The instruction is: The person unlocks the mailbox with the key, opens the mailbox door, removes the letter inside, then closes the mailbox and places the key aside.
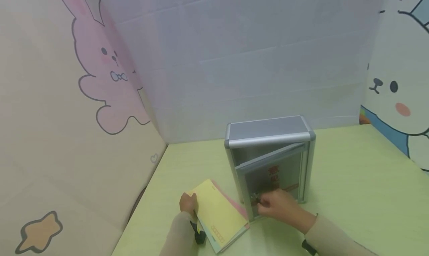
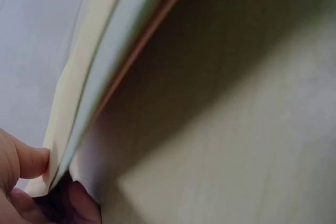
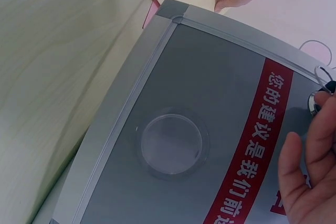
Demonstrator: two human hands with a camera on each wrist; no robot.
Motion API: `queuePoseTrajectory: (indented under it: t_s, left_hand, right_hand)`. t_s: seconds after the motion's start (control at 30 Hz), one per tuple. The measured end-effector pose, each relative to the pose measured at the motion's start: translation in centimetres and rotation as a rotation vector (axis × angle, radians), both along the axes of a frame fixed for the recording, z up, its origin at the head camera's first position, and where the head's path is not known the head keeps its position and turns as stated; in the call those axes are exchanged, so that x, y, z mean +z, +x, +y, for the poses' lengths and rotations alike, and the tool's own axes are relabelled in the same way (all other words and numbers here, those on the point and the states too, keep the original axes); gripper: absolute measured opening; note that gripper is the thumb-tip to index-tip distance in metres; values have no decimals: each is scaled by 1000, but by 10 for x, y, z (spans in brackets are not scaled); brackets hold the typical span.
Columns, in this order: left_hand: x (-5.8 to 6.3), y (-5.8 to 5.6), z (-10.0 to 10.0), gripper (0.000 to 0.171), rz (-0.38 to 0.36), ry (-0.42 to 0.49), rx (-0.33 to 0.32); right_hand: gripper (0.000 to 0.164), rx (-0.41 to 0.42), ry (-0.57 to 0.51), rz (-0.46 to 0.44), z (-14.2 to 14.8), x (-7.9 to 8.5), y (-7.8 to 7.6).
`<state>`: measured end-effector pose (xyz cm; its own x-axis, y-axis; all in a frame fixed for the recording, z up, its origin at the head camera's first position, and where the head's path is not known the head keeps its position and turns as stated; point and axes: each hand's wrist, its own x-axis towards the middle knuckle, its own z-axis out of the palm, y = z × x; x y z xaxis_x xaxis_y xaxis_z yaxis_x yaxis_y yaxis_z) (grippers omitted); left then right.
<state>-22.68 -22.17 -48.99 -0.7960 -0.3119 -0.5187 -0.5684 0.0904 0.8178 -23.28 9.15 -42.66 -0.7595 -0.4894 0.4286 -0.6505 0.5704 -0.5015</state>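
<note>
A pale yellow-green table (image 1: 362, 181) with a faint grain spreads across the scene, meeting a light lilac-grey far wall (image 1: 234, 70) lined with shallow creases. The cream left wall (image 1: 60, 148) carries a pink cartoon rabbit (image 1: 100, 66), a small heart outline (image 1: 153, 158) and, at the near end, an orange star (image 1: 39, 232). On the right, a white cartoon animal (image 1: 392, 55) with a pink cheek stands above blue patches. The light is soft and muted.

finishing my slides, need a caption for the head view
Left hand gripping envelopes, right hand at the lock on the ajar door of a metal box.
</note>
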Motion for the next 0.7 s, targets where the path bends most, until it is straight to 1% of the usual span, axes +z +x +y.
queuePoseTrajectory:
  t_s: [0.03, 0.07, 0.1, 0.17, 0.23, 0.33, 0.4, 0.43, 0.47, 0.57, 0.7]
  left_hand:
    - [-1, -9, 1, 88, 42, 3, 9]
    - [-4, -18, 1, 71, 129, 8, -10]
    - [-7, -26, 1, 57, 196, 11, -15]
    - [-11, -41, 4, 42, 220, -27, 45]
    - [-17, -52, 3, 31, 239, -104, 59]
    - [-26, -65, -1, 25, 216, -322, 32]
    - [-32, -71, -5, 25, 207, -482, -1]
    - [-34, -72, -7, 26, 198, -550, -10]
    - [-37, -74, -9, 27, 189, -599, -17]
    - [-42, -76, -12, 31, 175, -675, -25]
    - [-45, -76, -12, 36, 170, -699, -31]
  right_hand:
    - [34, 2, -3, -2, 0, 0, 0]
    - [33, 2, -3, -4, 0, 0, 0]
    - [33, 0, -2, -1, 0, -1, 0]
    - [33, -4, 1, 9, 0, -1, 0]
    - [33, -5, 6, 17, 0, -1, -1]
    - [34, -6, 9, 39, -1, -1, -1]
    - [34, -3, 9, 51, -1, -2, -2]
    - [35, -1, 7, 59, -1, -2, -2]
    - [35, 0, 3, 71, -2, -3, -2]
    - [35, -2, -5, 114, -2, -4, -3]
    - [34, -7, -9, 160, -1, -6, -4]
